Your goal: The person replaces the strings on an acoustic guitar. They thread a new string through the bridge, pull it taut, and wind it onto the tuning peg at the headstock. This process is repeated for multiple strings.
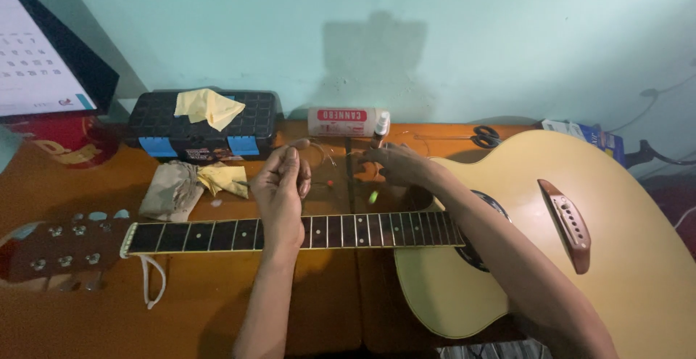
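acoustic guitar (623, 257) lies flat across orange-brown tabletop (181, 308), body to the right, neck (217, 234) running left to the headstock (58, 250). no strings on the fretboard. bridge (569, 221) w/ its row of pin holes faces up.

left hand (281, 188) is raised above the neck, fingers (290, 157) pinched together on a thin wire string (325, 152), which curls in a loose loop betw the two hands. right hand (395, 164) reaches fwd over the tabletop just above the soundhole (484, 207), fingers curled together at the string's other end; string is too thin to tell exactly where it's gripped. right forearm crosses over the soundhole and upper body of the guitar.

behind the hands, near the wall: a white box w/ red label (341, 122) lying on its side, a small spray bottle (380, 128) just beside it. black scissors (484, 137) further right. black toolbox w/ blue latches (203, 123) at left, yellow cloth (209, 106) on its lid. in front of the toolbox, crumpled brown paper (170, 188) touching another yellow cloth (226, 179). a white cord (152, 281) hangs off the neck near the nut. small green bit (373, 197) and small red bit (330, 183) lie on tabletop near the hands. a calendar (43, 54) stands far left above a red tin (65, 141).
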